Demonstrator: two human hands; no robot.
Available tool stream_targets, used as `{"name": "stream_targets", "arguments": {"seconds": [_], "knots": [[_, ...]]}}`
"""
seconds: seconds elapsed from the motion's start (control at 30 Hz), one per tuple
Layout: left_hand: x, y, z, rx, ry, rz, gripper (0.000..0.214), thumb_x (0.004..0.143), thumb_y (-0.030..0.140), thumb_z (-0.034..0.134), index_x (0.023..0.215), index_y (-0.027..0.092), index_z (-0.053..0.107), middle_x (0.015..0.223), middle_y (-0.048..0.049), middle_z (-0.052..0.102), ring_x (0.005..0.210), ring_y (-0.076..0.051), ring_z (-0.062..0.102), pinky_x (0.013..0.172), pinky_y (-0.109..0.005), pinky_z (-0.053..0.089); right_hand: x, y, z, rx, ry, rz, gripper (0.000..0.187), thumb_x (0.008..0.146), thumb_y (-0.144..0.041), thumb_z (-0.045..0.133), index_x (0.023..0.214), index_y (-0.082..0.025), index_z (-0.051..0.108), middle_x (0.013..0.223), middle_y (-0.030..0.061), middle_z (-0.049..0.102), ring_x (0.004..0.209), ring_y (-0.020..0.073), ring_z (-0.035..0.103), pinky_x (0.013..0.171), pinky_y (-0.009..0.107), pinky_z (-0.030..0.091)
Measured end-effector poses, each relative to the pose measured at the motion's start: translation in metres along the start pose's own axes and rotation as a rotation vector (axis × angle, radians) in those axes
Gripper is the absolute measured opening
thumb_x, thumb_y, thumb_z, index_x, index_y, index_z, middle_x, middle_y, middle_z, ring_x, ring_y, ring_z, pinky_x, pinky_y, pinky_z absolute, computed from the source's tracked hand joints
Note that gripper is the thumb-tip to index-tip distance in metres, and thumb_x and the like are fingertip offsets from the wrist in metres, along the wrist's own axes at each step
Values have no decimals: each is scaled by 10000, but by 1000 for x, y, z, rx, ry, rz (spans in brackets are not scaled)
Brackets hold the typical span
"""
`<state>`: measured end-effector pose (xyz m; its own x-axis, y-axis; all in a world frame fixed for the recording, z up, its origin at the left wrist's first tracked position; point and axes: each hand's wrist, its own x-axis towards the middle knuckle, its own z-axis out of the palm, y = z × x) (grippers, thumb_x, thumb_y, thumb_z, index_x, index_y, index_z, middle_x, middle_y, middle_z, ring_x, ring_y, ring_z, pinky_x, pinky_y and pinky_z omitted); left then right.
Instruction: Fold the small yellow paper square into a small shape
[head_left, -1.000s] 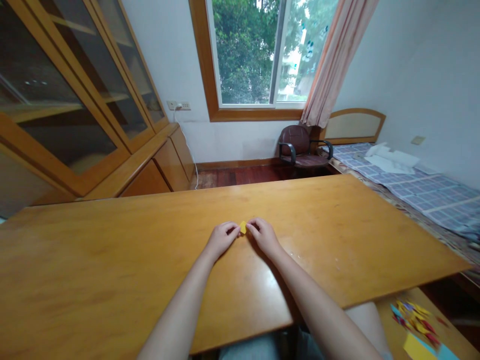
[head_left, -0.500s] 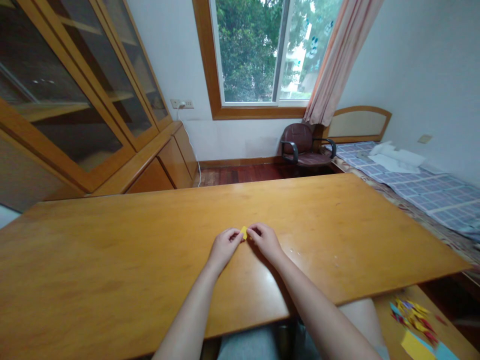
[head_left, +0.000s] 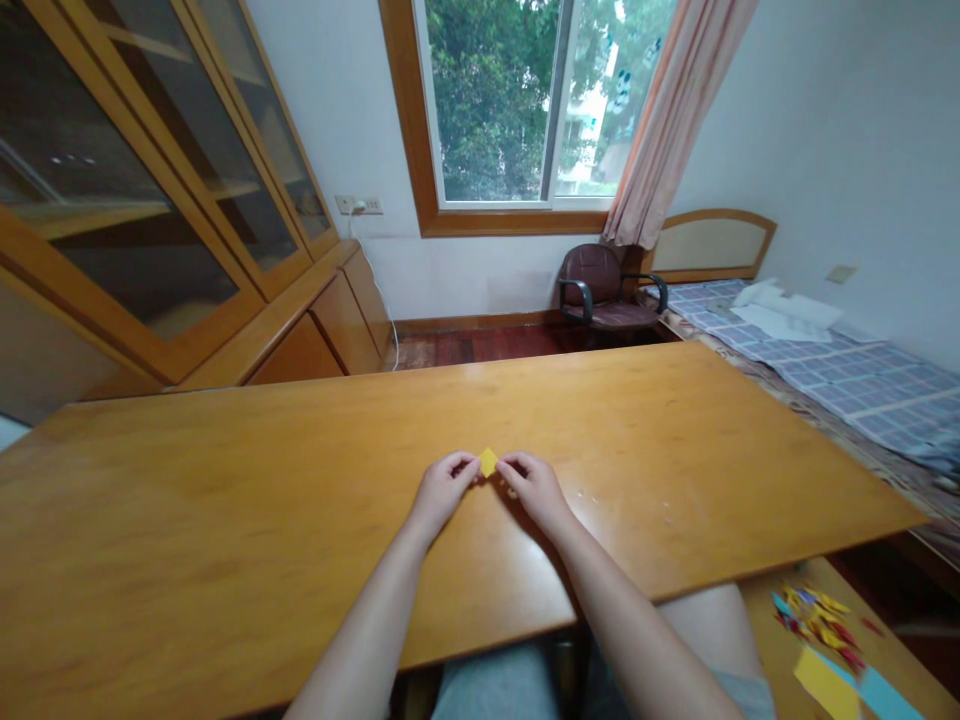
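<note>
Probably a bedroom: bed [head_left: 840, 370], cabinets [head_left: 187, 250]

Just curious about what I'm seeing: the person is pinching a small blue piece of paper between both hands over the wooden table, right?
Not quite: the small piece of paper is yellow, not blue, as the head view shows. The rest holds: the left hand and right hand pinch it between them over the wooden table.

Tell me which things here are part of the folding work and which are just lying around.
In hand:
small yellow folded paper piece, pinched by left hand and right hand
wooden table

Lying about:
coloured paper pieces on low surface
dark red armchair
checked bed
</note>
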<state>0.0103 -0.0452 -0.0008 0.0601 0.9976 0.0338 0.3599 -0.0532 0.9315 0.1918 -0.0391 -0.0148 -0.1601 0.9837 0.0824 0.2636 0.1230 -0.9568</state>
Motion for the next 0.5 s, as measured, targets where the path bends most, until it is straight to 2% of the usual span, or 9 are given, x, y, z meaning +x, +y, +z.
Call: {"name": "stream_targets", "arguments": {"seconds": [0.2,0.37,0.5], "knots": [[7,1,-5,-38,-80,-4,289,832,420,561,781,162,678,728,-29,674,731,-179,620,727,-269,482,8,-3,-3,60,-61,46,252,855,-369,576,833,-150,700,754,41,704,634,143,597,595,240,469],[19,-4,-8,-98,-152,14,285,816,422,605,844,151,685,776,-34,685,733,-167,615,715,-261,477,21,-5,-4,22,-194,16,252,871,-348,562,817,-143,698,730,28,693,624,127,593,600,222,460],[31,-5,-10,-93,-112,15,274,783,415,637,800,144,674,727,-19,656,681,-144,587,668,-244,456,33,-7,0,-106,-158,-68,200,861,-309,578,799,-163,701,755,24,701,691,140,607,660,232,458]]}}
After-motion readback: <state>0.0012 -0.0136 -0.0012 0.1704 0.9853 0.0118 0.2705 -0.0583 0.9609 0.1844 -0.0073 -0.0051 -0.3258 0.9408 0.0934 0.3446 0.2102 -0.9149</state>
